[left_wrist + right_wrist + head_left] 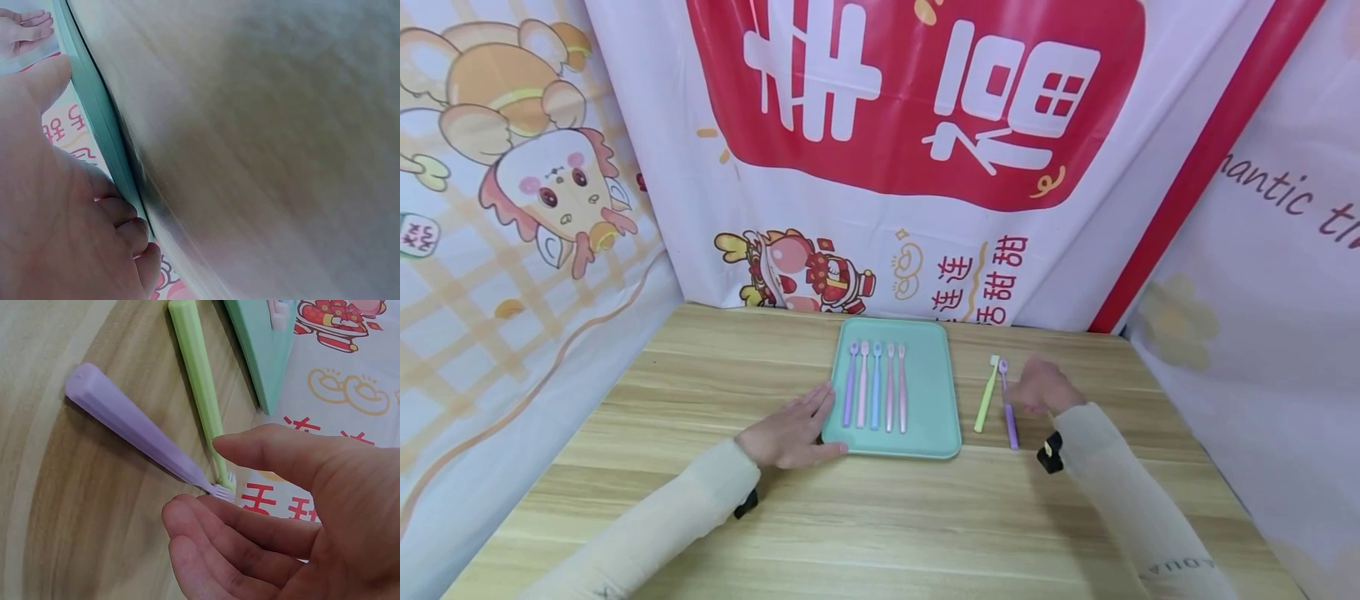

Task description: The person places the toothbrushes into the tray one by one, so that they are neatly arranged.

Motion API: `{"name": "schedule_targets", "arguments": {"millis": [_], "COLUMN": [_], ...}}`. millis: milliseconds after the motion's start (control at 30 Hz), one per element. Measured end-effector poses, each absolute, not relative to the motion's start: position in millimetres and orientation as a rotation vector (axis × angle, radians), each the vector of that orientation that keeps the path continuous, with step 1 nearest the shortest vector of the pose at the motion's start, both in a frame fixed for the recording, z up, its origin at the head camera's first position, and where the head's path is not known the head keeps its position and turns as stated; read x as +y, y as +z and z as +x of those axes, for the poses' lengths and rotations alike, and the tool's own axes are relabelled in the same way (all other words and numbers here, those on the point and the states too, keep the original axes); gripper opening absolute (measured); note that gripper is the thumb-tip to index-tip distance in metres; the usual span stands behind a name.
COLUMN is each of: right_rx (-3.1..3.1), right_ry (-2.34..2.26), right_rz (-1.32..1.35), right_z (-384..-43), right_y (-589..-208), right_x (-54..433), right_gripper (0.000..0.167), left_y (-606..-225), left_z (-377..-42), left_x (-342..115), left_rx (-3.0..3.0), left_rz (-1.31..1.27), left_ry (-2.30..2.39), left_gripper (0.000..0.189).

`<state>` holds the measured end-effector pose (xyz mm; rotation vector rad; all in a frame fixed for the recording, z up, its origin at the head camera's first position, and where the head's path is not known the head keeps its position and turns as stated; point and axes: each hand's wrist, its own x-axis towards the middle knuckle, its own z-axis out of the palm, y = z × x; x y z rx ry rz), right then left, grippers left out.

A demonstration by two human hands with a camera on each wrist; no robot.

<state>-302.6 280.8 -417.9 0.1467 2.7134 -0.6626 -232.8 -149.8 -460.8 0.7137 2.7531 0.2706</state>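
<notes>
A mint-green tray (932, 392) lies on the table with several toothbrushes side by side on it: a purple toothbrush (850, 387), a blue toothbrush (876, 387) and pink ones. My left hand (793, 429) rests at the tray's near left corner, fingers along its left edge and thumb at the front edge. To the right of the tray, a lime-green toothbrush (987, 400) and a second purple toothbrush (1011, 421) lie on the wood, heads close together. Beside that purple brush is my right hand (1047, 387); the right wrist view shows its thumb and fingers apart, holding nothing, near the brush heads.
The wooden table (895, 525) ends at a white and red printed curtain (887, 183) at the back. Patterned cloth walls hang at the left and right. Dark wrist devices sit under both cuffs.
</notes>
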Motion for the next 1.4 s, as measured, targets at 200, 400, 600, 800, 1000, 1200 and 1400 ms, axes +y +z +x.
{"name": "schedule_targets", "arguments": {"millis": [200,400,600,800,1000,1200,1400], "right_rx": [2.693,2.694,2.701,2.684,2.649,2.638,2.624], "right_ry": [-0.652,-0.638,-0.669,-0.77,-0.837,-0.841,-0.86], "right_rz": [0.203,0.235,0.26,0.253,0.261,0.266,0.247], "right_z": [-304.3,-307.5,-308.6,-309.0,-311.0,-311.8,-312.0], "right_y": [-426.2,-433.8,-437.9,-441.9,-444.4,-442.1,-436.9], "right_x": [278.4,277.9,279.0,282.8,287.0,288.5,288.7], "right_gripper": [0.02,0.018,0.016,0.016,0.016,0.016,0.014], "left_y": [-461.6,-460.5,-458.6,-456.8,-456.8,-458.5,-459.4], "left_z": [-232.8,-232.7,-231.8,-231.6,-232.0,-233.7,-234.8], "left_x": [-150.4,-150.8,-149.6,-148.7,-148.1,-148.7,-149.9], "left_rx": [2.754,2.747,2.748,2.741,2.742,2.743,2.744], "left_rz": [0.711,0.712,0.717,0.709,0.714,0.718,0.716], "left_ry": [0.273,0.288,0.304,0.303,0.299,0.288,0.278], "left_gripper": [0.101,0.1,0.1,0.099,0.099,0.1,0.1]}}
